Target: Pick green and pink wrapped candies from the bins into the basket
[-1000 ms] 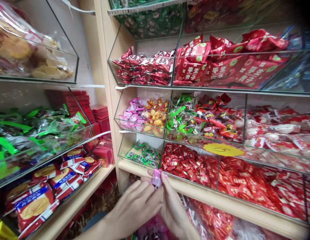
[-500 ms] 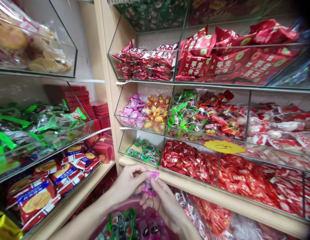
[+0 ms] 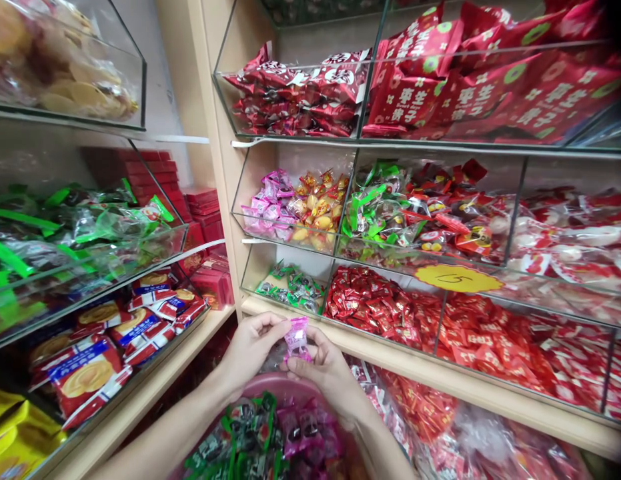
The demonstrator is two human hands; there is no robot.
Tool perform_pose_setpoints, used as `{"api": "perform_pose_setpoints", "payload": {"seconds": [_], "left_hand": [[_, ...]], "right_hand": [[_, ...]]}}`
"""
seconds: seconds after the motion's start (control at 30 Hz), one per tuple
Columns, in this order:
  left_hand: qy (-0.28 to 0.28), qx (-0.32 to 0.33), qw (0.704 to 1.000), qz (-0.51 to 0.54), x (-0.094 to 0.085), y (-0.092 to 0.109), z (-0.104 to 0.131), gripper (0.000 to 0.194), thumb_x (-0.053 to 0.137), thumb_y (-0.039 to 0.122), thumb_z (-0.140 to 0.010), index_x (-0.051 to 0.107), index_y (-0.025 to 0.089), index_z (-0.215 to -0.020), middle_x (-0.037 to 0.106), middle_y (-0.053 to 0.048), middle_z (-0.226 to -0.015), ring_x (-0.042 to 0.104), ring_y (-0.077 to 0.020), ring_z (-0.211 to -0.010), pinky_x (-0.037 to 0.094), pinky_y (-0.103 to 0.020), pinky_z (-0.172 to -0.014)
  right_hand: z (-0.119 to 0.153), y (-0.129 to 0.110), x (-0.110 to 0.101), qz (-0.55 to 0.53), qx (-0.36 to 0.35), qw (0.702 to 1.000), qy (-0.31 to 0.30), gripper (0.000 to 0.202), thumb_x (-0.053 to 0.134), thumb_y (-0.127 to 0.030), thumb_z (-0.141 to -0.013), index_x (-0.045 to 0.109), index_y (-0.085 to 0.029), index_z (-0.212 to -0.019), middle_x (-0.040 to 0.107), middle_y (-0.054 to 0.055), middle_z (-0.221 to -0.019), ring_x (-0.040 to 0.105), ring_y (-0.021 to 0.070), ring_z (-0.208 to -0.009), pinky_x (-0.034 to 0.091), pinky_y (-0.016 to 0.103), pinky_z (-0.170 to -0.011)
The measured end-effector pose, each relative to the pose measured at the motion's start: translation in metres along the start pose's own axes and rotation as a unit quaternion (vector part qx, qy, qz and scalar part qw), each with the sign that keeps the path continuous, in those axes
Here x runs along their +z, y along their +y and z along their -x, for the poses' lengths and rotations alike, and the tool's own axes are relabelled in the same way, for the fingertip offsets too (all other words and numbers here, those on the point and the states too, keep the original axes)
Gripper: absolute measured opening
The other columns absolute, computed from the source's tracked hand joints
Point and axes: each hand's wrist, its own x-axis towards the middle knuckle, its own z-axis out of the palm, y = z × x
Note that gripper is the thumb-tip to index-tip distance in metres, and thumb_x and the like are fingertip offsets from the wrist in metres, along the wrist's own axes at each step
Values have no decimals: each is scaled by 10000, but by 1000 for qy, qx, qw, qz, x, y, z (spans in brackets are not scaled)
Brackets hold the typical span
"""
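Between both hands, above a pink basin (image 3: 270,381), is a small pink-wrapped candy (image 3: 297,337). My left hand (image 3: 253,347) pinches its upper end between thumb and finger. Lower down, my right hand (image 3: 323,363) grips the wrapper's bottom end, its fingers curled behind. Below them the basin holds green-wrapped candies (image 3: 245,433) and more pink-wrapped candies (image 3: 310,427). My forearms hide part of the basin's rim.
Clear shelf bins ahead hold pink candies (image 3: 270,200), yellow candies (image 3: 317,207) and red candies (image 3: 375,303). A wooden shelf edge (image 3: 390,360) runs just beyond my hands. Left stand biscuit packs (image 3: 85,373); bagged goods (image 3: 415,400) lie lower right.
The pink candy has turned more upright, and my right hand has shifted to its lower end. The view has tilted slightly down, showing more of the basin.
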Motion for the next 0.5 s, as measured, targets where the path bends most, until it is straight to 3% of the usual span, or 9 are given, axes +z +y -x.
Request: {"api": "perform_pose_setpoints", "payload": {"seconds": [0.1, 0.27, 0.4, 0.5], "left_hand": [[-2, -5, 1000, 3, -3, -6, 0, 225, 655, 364, -728, 639, 140, -724, 624, 4, -693, 515, -90, -644, 412, -193, -628], [-5, -46, 999, 1, -18, -22, 5, 257, 635, 402, -742, 645, 146, -768, 616, 2, -701, 525, -90, -629, 420, -193, -594], [-80, -87, 984, -132, -28, -37, 19, 324, 623, 449, -727, 626, 131, -667, 583, 13, -566, 494, -85, -509, 373, -192, -505], [-156, -106, 961, -205, -19, -51, 34, 321, 601, 446, -726, 621, 137, -641, 580, 17, -570, 508, -100, -524, 378, -202, -511]], "right_hand": [[2, -4, -4, 28, 22, 999, -29, 630, 761, -254, -672, 445, -176, -1211, 673, -9, -686, 576, 91, -575, 420, 218, -586], [2, 5, -26, 99, 23, 994, -38, 932, 761, -241, -639, 192, -236, -1377, 641, -14, -790, 589, 117, -653, 443, 262, -637], [-1, 15, -49, 260, -30, 962, 73, 805, 677, -253, -692, 256, -266, -1379, 588, 12, -907, 569, 130, -715, 459, 298, -694], [-7, 22, -57, 333, -65, 929, 146, 690, 601, -251, -743, 306, -262, -1367, 590, 13, -879, 562, 143, -719, 461, 305, -704]]}}
